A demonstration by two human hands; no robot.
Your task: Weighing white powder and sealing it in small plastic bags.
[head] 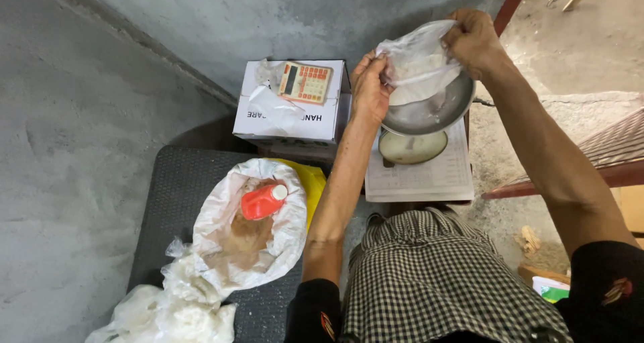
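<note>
My left hand [369,86] and my right hand [473,41] each grip an edge of a clear plastic bag [417,62] with white powder in it. They hold it over a metal bowl [429,111] that rests on a kitchen scale with a round dial [412,148]. Both hands pinch the bag's rim, which stands apart between them.
A white cardboard box [292,111] with a calculator [305,82] on top stands left of the scale. An open white sack [248,225] of brown powder holds an orange scoop bottle [263,201], on a dark mat [176,202]. Crumpled plastic bags [176,306] lie at bottom left. My checked lap [429,282] is below.
</note>
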